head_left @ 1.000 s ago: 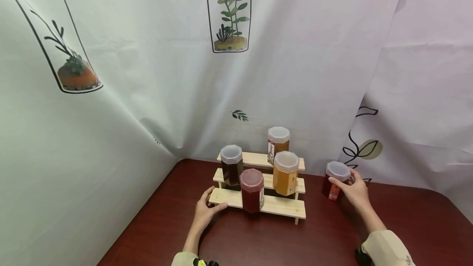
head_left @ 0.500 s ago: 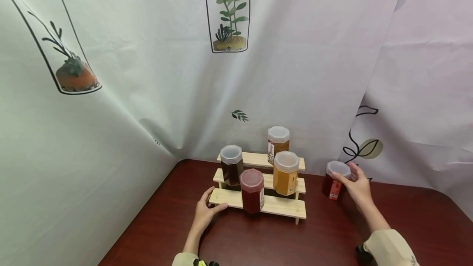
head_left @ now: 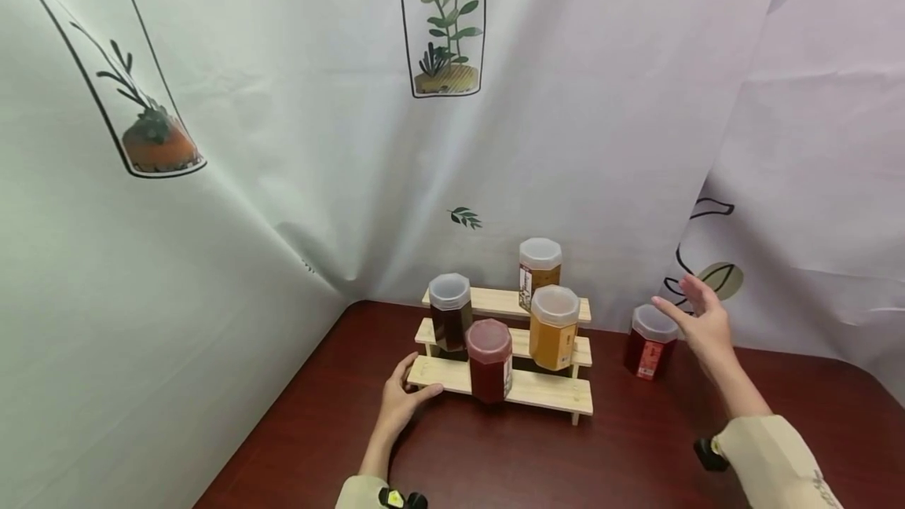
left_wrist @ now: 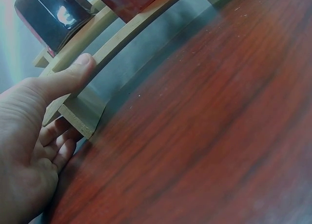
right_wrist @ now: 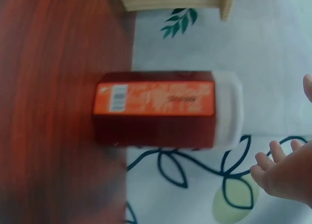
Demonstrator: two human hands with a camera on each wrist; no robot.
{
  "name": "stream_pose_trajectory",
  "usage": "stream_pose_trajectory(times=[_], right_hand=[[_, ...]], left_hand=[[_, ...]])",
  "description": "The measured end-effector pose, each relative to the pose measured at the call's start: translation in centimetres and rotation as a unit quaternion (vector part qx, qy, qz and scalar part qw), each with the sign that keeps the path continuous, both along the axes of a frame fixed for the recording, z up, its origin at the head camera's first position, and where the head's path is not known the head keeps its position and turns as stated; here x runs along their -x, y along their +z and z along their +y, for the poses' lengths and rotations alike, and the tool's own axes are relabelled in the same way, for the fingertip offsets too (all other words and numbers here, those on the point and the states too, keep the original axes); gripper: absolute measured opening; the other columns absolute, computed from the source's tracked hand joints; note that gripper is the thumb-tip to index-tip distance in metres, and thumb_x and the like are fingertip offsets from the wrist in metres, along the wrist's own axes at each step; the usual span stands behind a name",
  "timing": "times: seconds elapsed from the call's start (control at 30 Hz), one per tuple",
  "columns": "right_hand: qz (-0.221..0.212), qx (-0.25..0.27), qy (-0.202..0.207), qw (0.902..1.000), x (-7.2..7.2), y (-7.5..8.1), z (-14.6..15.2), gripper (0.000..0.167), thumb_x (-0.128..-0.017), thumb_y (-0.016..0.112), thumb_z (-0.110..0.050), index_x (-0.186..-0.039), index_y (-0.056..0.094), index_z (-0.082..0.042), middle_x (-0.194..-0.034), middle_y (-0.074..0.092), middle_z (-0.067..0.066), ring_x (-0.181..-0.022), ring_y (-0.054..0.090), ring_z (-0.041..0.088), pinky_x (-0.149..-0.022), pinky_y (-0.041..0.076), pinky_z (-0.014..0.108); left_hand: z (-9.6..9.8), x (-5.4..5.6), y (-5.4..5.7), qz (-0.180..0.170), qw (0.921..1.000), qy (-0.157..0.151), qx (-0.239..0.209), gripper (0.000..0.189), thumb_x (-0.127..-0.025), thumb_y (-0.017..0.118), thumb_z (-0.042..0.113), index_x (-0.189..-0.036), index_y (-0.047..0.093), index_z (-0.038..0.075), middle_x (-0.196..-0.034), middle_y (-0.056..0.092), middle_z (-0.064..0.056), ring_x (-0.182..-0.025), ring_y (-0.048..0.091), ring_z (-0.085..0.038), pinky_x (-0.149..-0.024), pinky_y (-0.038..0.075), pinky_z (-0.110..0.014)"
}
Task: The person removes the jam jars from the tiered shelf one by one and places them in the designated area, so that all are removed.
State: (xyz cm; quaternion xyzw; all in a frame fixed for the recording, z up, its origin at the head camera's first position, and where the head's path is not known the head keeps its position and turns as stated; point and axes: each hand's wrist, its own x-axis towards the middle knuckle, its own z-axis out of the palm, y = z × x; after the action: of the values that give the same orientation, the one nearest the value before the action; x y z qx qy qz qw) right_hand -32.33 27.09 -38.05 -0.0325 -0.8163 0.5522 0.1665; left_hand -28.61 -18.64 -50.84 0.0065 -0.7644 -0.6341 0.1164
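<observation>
My left hand (head_left: 398, 405) grips the left end of the lowest step of a three-step wooden rack (head_left: 547, 393). In the left wrist view, its thumb (left_wrist: 73, 75) lies along the board and the fingers bend in behind the leg. My right hand (head_left: 707, 328) is raised with fingers spread, holding nothing, just right of a dark red jar (head_left: 649, 358). That jar stands upright on the table with a whitish lid; its orange label (right_wrist: 156, 98) shows in the right wrist view, where the hand is apart from the lid.
On the rack stand a red-lidded jar (head_left: 489, 371) in front, a dark jar (head_left: 450, 324) at left, a yellow-orange jar (head_left: 555, 336) at right and a brownish jar (head_left: 540, 273) on the top step. A printed cloth (head_left: 339, 140) hangs behind the dark red table (head_left: 509, 466).
My right hand has let go of the dark red jar and lifted up and to the right. The jar stays in place. My left hand keeps its hold on the rack.
</observation>
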Motion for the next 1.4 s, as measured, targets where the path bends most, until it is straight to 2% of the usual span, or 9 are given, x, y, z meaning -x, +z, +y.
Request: stream_pose_trajectory(times=[0.07, 0.23, 0.57, 0.8, 1.03, 1.17, 1.4], right_hand=[[0.011, 0.005, 0.003, 0.9999, 0.1, 0.5, -0.4, 0.083, -0.093, 0.066, -0.033, -0.157, 0.017, -0.009, -0.160, 0.022, 0.023, -0.148, 0.022, 0.035, -0.119, 0.020, 0.050], [0.022, 0.008, 0.010, 0.9997, 0.5, 1.5, -1.5, 0.081, -0.094, 0.065, -0.033, -0.156, 0.019, -0.010, -0.159, 0.025, 0.023, -0.147, 0.023, 0.035, -0.119, 0.019, 0.050], [0.052, 0.018, 0.033, 0.9979, 1.9, 4.0, -5.3, 0.083, -0.091, 0.069, -0.030, -0.155, 0.021, -0.006, -0.157, 0.031, 0.023, -0.146, 0.027, 0.038, -0.120, 0.021, 0.049], [0.048, 0.036, 0.083, 0.9947, 2.6, 5.1, -8.4, 0.083, -0.092, 0.068, -0.025, -0.155, 0.019, -0.006, -0.158, 0.029, 0.020, -0.147, 0.026, 0.036, -0.120, 0.021, 0.048], [0.028, 0.028, 0.143, 0.9889, 3.4, 5.6, -10.8, 0.086, -0.091, 0.070, -0.018, -0.156, 0.015, -0.004, -0.157, 0.029, 0.023, -0.146, 0.028, 0.039, -0.120, 0.023, 0.048], [0.006, 0.030, 0.157, 0.9871, 4.0, 5.5, -11.6, 0.089, -0.090, 0.070, -0.016, -0.156, 0.012, -0.005, -0.158, 0.028, 0.023, -0.146, 0.028, 0.039, -0.119, 0.025, 0.048], [-0.035, 0.023, 0.196, 0.9796, 5.4, 4.8, -13.0, 0.093, -0.089, 0.070, -0.017, -0.157, 0.007, -0.004, -0.159, 0.022, 0.027, -0.145, 0.027, 0.043, -0.118, 0.025, 0.051]], left_hand=[[0.0, 0.0, -0.1, 0.007, 1.0000, -0.002, 0.004, 0.084, -0.075, 0.084, 0.013, -0.144, 0.040, -0.004, -0.128, 0.061, -0.024, -0.089, 0.056, -0.001, -0.077, 0.046, -0.018], [0.1, -0.1, 0.0, 0.020, 0.9998, -0.004, 0.004, 0.083, -0.075, 0.084, 0.013, -0.143, 0.041, -0.006, -0.127, 0.061, -0.026, -0.089, 0.056, -0.001, -0.076, 0.046, -0.017], [-0.1, -0.2, 0.0, 0.016, 0.9998, -0.001, 0.008, 0.084, -0.076, 0.084, 0.015, -0.144, 0.040, -0.005, -0.130, 0.059, -0.026, -0.091, 0.057, -0.003, -0.077, 0.046, -0.018], [0.0, -0.4, -0.4, 0.078, 0.9967, -0.008, 0.017, 0.085, -0.075, 0.085, 0.026, -0.140, 0.043, -0.008, -0.121, 0.065, -0.022, -0.087, 0.057, 0.000, -0.073, 0.045, -0.016], [0.6, 0.0, -0.2, 0.020, 0.9998, -0.004, 0.000, 0.084, -0.075, 0.085, 0.016, -0.144, 0.041, -0.005, -0.129, 0.061, -0.025, -0.090, 0.057, -0.002, -0.078, 0.046, -0.017], [0.8, 0.2, -0.3, 0.015, 0.9998, -0.010, 0.003, 0.083, -0.076, 0.084, 0.013, -0.144, 0.040, -0.005, -0.129, 0.060, -0.025, -0.089, 0.057, 0.000, -0.077, 0.047, -0.017], [0.3, 0.0, -0.1, 0.001, 0.9999, 0.011, 0.002, 0.083, -0.074, 0.085, 0.014, -0.143, 0.043, -0.002, -0.130, 0.061, -0.022, -0.092, 0.057, -0.001, -0.080, 0.045, -0.017]])
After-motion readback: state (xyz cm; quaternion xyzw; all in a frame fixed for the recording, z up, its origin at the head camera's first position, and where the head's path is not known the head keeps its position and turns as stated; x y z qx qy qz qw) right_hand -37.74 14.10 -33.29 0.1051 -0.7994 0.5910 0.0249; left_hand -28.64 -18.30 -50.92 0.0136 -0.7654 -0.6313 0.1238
